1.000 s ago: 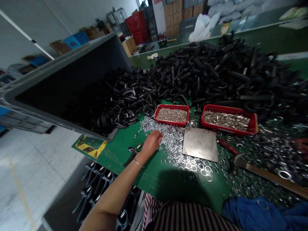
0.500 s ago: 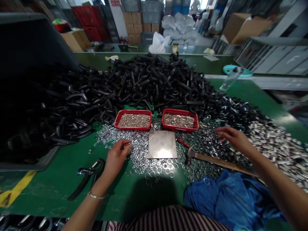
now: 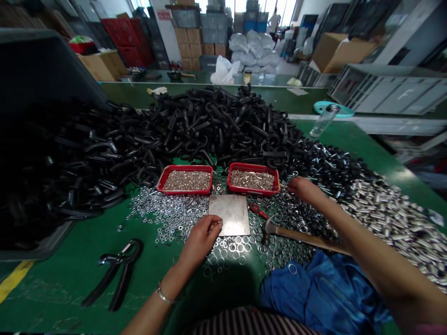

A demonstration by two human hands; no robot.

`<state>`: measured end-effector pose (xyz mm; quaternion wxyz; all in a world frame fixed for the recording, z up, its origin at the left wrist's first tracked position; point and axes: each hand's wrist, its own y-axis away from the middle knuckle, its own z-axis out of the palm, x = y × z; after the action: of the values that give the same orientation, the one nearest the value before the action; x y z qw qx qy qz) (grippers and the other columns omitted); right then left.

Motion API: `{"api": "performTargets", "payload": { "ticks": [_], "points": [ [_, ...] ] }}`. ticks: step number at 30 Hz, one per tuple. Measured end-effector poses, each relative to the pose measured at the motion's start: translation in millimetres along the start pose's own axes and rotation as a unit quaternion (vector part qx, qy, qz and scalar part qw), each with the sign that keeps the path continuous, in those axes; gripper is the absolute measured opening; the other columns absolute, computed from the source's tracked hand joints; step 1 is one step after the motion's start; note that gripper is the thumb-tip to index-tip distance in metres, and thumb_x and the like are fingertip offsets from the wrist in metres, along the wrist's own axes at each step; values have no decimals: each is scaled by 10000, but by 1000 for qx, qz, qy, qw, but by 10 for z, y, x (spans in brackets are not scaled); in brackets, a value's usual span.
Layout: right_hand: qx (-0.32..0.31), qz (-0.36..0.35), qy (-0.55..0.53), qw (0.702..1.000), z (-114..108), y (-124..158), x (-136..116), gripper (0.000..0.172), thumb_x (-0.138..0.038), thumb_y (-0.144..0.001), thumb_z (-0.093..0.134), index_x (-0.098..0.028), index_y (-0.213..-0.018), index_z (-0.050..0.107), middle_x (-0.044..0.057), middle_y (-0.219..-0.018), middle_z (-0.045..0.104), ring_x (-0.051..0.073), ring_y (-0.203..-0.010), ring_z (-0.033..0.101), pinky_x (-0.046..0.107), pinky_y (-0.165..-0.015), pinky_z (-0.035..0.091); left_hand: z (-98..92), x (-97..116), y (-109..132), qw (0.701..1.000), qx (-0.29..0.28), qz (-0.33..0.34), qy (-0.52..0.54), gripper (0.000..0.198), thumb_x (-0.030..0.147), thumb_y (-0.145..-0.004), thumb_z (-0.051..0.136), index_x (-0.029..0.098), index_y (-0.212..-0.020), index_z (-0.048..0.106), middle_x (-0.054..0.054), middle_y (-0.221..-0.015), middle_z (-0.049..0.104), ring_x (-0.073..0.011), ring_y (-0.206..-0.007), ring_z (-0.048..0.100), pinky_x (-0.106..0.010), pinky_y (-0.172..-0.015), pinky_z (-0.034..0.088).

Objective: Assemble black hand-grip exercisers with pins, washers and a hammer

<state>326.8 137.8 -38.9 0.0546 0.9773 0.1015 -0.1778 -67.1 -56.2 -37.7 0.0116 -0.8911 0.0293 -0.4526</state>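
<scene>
My left hand [image 3: 203, 233] is at the lower left edge of a square metal plate [image 3: 230, 209], its thumb and fingers pinched together. Whatever lies between those fingertips is too small to name. Out to the right, my right hand [image 3: 304, 188] reaches over a heap of small dark parts [image 3: 296, 209], just right of a red tray of metal pins [image 3: 253, 179]. Its fingers are closed, and their contents cannot be made out. Small shiny nuts or rings [image 3: 167, 211] spread left of the plate, and larger metal rings [image 3: 230, 249] lie below it.
A claw hammer [image 3: 300, 235] and red-handled tool [image 3: 258, 211] lie right of the plate, near blue cloth [image 3: 321, 293]. A hand grip exerciser [image 3: 118, 272] lies left. Black handles [image 3: 216, 116] are heaped behind another red tray [image 3: 185, 180]. Metal cylinders [image 3: 387, 214] cover the right.
My left hand has moved right, from over the small rings to the plate's edge. My right hand has shifted left, closer to the right red tray. The view has tilted slightly.
</scene>
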Motion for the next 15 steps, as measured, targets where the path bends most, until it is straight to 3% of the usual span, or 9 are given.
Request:
{"api": "performTargets", "payload": {
  "ticks": [4,7,9,11,13,15],
  "points": [
    [0,13,-3,1000,-21,50,95,123,-306,-802,664,-188,-804,698,89,-797,718,232,-762,658,309,-704,475,48,26,-4,1000,-17,-4,8,166,334,-924,552,215,-983,651,-19,-875,663,-173,-794,624,-293,-764,490],
    [45,42,-18,998,-76,196,148,270,-379,-877,576,-166,-1008,677,117,-888,721,243,-799,665,339,-717,502,68,-31,-15,999,-19,-23,34,188,364,-920,564,216,-994,654,-17,-857,666,-175,-787,633,-298,-762,496],
    [59,59,-104,991,-115,302,97,369,-459,-899,550,-182,-1126,634,103,-947,713,216,-752,660,348,-707,529,89,-47,-39,996,-24,-43,73,213,382,-915,570,212,-1015,651,-16,-834,669,-175,-773,645,-301,-751,504],
    [55,68,-272,958,-147,393,-46,399,-520,-850,632,-221,-1113,626,68,-974,696,191,-741,651,354,-725,552,116,-19,-72,990,-31,-65,122,227,390,-904,583,207,-1023,649,-12,-800,668,-171,-751,654,-298,-733,513],
    [36,65,-441,894,-160,464,-285,382,-512,-762,753,-244,-1010,638,39,-989,676,186,-815,649,352,-782,554,149,55,-109,980,-36,-85,178,231,392,-881,612,203,-1010,648,-7,-778,665,-165,-732,660,-289,-713,519],
    [16,54,-531,846,-140,527,-604,346,-465,-723,814,-251,-931,639,13,-980,657,167,-859,629,316,-797,536,184,158,-146,963,-42,-106,245,241,395,-851,651,198,-990,645,-8,-780,665,-160,-728,666,-279,-695,526]
  ]
}}
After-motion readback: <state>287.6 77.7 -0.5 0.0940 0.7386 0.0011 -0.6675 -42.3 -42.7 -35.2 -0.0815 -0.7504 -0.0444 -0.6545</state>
